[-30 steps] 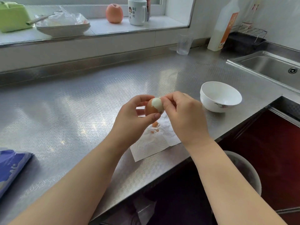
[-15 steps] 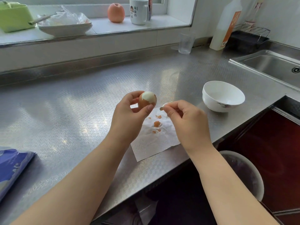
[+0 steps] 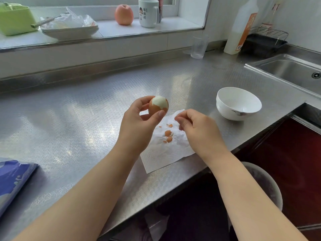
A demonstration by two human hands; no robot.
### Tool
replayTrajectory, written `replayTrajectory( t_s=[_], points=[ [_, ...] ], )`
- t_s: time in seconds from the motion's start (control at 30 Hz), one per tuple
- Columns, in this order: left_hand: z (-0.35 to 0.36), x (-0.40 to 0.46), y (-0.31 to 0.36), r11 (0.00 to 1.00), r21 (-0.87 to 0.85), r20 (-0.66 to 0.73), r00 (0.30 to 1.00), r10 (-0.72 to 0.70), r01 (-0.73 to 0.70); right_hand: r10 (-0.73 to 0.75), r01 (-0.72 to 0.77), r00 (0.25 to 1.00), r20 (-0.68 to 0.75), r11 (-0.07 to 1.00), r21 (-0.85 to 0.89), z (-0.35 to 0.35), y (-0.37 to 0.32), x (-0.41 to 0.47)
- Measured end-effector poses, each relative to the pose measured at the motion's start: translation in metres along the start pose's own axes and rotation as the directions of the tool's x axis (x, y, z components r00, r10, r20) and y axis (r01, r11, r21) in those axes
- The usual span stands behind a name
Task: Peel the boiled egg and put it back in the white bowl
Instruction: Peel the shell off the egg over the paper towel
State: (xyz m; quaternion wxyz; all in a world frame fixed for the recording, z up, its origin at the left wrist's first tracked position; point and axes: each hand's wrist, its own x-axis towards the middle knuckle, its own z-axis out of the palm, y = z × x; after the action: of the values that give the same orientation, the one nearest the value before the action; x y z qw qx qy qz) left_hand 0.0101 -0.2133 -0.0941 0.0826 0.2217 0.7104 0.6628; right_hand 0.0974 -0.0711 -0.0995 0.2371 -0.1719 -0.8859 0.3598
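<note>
My left hand (image 3: 139, 122) holds a boiled egg (image 3: 158, 106) above the steel counter, thumb and fingers around its brown lower half. The top of the egg is bare white. My right hand (image 3: 196, 129) hovers just to the right over a white paper towel (image 3: 166, 153), fingers loosely curled with nothing visible in them. Several brown shell bits (image 3: 168, 133) lie on the towel. The white bowl (image 3: 238, 103) stands empty to the right of both hands.
A sink (image 3: 291, 70) is set in the counter at the far right. A clear glass (image 3: 199, 47) and a white bottle (image 3: 240, 26) stand at the back. A blue packet (image 3: 12, 181) lies at the left edge. A bin (image 3: 264, 186) sits below the counter edge.
My right hand pulled a shell piece off the egg, moved down and right over the towel and let it drop. One more shell bit lies on the towel. My left hand raised the egg slightly.
</note>
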Motion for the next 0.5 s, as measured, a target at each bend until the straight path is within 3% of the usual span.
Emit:
replayTrajectory(
  t_s=[0.13, 0.3, 0.5],
  points=[
    [0.001, -0.002, 0.001, 1.0, 0.007, 0.031, 1.0, 0.002, -0.002, 0.015, -0.017, 1.0, 0.012, 0.994, 0.11, -0.001, -0.003, 0.002],
    [0.004, -0.004, 0.003, 0.997, 0.064, 0.08, 0.996, 0.026, -0.031, 0.048, -0.001, 0.992, -0.113, 0.925, 0.381, -0.007, -0.016, 0.004],
    [0.005, -0.007, 0.005, 0.997, 0.064, 0.128, 0.991, 0.037, -0.045, 0.075, -0.04, 0.996, -0.055, 0.879, 0.475, -0.008, -0.019, 0.007]
  ],
)
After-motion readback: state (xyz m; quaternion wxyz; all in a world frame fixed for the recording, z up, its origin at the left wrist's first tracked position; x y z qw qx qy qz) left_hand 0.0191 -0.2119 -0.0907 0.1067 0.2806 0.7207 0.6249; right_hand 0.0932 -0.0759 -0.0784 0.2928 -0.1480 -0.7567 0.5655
